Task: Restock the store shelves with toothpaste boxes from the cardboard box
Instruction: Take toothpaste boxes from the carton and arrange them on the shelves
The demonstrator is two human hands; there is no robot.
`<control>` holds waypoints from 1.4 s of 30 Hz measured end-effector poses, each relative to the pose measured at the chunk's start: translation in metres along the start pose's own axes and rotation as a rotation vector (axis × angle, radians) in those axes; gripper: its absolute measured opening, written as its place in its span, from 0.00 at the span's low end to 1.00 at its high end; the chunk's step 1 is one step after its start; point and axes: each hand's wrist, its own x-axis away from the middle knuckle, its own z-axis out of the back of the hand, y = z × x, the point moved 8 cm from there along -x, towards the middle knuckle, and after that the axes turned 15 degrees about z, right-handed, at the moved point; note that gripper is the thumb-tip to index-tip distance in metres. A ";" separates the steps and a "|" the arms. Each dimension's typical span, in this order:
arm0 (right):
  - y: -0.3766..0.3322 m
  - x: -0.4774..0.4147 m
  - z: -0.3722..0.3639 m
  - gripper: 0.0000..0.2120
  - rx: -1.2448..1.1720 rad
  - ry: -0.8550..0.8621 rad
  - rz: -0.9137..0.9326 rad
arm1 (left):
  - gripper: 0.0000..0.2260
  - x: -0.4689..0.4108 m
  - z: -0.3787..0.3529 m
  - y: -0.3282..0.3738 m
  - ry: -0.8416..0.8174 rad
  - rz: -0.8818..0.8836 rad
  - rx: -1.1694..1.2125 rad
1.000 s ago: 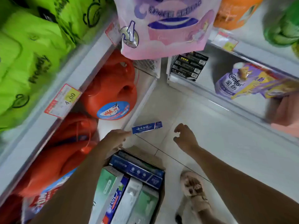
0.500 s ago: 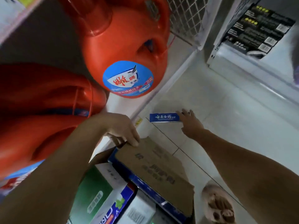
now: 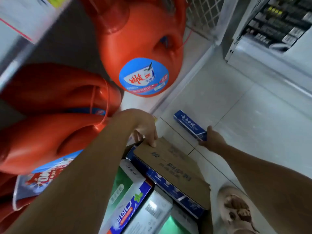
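Note:
A long blue toothpaste box (image 3: 189,124) hangs over the tiled floor, and my right hand (image 3: 213,139) grips its near end. My left hand (image 3: 146,130) is closed on the far corner of the cardboard box's brown flap (image 3: 172,166), fingers curled over its edge. Under the flap the cardboard box holds several toothpaste boxes: a row of dark blue ones (image 3: 168,184), a blue-and-white one (image 3: 133,205) and green ones (image 3: 118,188). My left forearm hides the box's left side.
Big orange detergent jugs (image 3: 141,53) fill the low shelf at left, close above the box. A wire mesh divider (image 3: 202,16) stands behind them. Black boxes (image 3: 276,22) sit on the opposite shelf at upper right. My sandalled foot (image 3: 236,210) rests on the white floor tiles (image 3: 244,102).
The blue toothpaste box went from my left hand to my right hand, which now holds its end. My left hand dropped onto the cardboard flap. The view moved lower and closer.

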 end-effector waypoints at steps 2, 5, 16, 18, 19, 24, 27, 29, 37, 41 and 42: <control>-0.013 0.022 0.014 0.20 -0.236 -0.007 -0.059 | 0.18 0.014 0.001 -0.002 0.158 -0.023 -0.039; -0.051 0.071 0.043 0.18 -0.653 -0.022 -0.105 | 0.17 0.045 0.001 -0.005 0.423 -0.057 0.046; -0.205 0.272 0.154 0.15 -0.546 0.155 0.460 | 0.21 0.192 -0.070 -0.025 0.238 -0.614 1.429; -0.222 0.298 0.149 0.18 -0.502 0.152 0.529 | 0.08 0.213 -0.083 -0.036 0.184 -0.733 1.667; -0.229 0.307 0.144 0.19 -0.511 0.135 0.557 | 0.05 0.221 -0.090 -0.046 0.203 -0.742 1.763; -0.242 0.321 0.109 0.05 -0.491 0.066 0.591 | 0.02 0.231 -0.122 -0.126 0.394 -0.636 2.024; -0.235 0.301 0.086 0.14 -0.034 0.054 0.551 | 0.03 0.228 -0.140 -0.164 0.394 -0.618 2.114; -0.228 0.284 0.069 0.17 0.199 -0.014 0.517 | 0.05 0.227 -0.151 -0.181 0.388 -0.592 2.112; -0.222 0.245 0.062 0.23 0.385 0.096 0.623 | 0.04 0.224 -0.180 -0.226 0.364 -0.570 2.103; -0.210 0.231 0.048 0.21 0.371 -0.027 0.562 | 0.04 0.211 -0.191 -0.233 0.312 -0.552 2.116; -0.206 0.229 0.045 0.19 0.375 -0.051 0.524 | 0.04 0.209 -0.193 -0.235 0.309 -0.557 2.116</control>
